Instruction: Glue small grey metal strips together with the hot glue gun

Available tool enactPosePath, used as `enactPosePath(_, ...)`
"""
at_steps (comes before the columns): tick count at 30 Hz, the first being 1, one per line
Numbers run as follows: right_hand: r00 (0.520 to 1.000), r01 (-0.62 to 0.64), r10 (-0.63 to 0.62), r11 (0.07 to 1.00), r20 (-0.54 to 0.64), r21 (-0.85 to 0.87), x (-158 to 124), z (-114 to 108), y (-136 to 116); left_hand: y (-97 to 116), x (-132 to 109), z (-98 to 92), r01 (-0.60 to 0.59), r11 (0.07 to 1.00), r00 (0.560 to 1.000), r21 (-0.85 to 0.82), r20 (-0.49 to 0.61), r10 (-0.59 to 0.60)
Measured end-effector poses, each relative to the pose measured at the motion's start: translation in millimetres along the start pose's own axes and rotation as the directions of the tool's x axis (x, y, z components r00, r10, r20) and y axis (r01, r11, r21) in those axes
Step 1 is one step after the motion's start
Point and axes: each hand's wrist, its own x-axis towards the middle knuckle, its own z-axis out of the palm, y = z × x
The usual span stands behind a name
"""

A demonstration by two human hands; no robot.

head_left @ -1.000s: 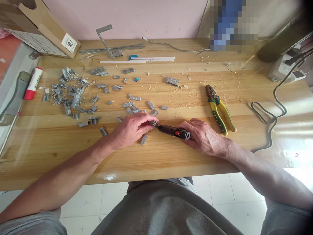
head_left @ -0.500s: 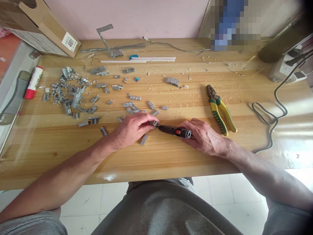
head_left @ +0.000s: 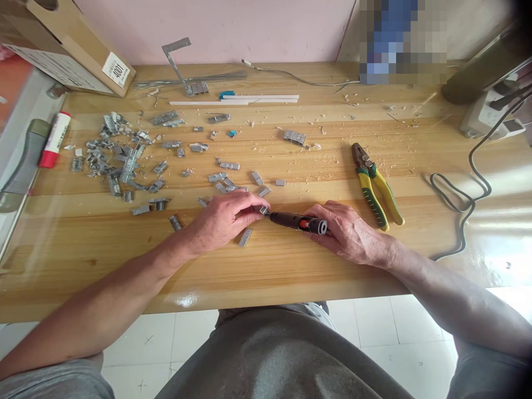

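Note:
Near the front middle of the table, my left hand (head_left: 224,219) is closed, pinching a small silvery-grey metal piece (head_left: 263,210) between thumb and fingertips. My right hand (head_left: 347,230) wraps around the grip of a black glue gun (head_left: 295,221) with an orange part showing in its side. The gun's tip points left and meets the piece, though the exact contact is too small to make out. One loose grey piece (head_left: 245,238) lies just below my left fingertips. Above that hand are several similar pieces, among them a short block (head_left: 264,191).
Pliers (head_left: 374,188) with yellow-green handles lie right. A cord (head_left: 471,205) runs from a power strip (head_left: 492,113) towards my right arm. Left are a heap of metal pieces (head_left: 97,158) and a red-capped marker (head_left: 55,139). White sticks (head_left: 266,97) and a cardboard box (head_left: 83,50) stand behind.
Both hands stay almost in place, with the glue gun's tip still at the metal piece. The gun's rear end has shifted very slightly right; the view has moved a little.

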Motion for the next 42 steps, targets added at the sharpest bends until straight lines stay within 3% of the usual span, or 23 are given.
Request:
enactPosePath(10, 0.999, 0.009, -0.009, 1.0, 0.036, -0.003, -0.1, -1.0, -0.5, -1.4, -1.1, 0.1, 0.021, 1.0, 1.0, 0.004, 0.005, -0.021)
enactPosePath(18, 0.996, 0.073, -0.077, 0.995, -0.052, -0.075, -0.2, 4.6, -0.1, -1.5, -1.0, 0.8, 0.022, 1.0, 1.0, 0.003, -0.001, -0.022)
enactPosePath(42, 0.978, 0.14, -0.177, 0.949, -0.111, -0.281, -4.1, 11.7, -7.3, 1.1, -1.3, 0.6, -0.017, 1.0, 1.0, -0.01, -0.017, 0.016)
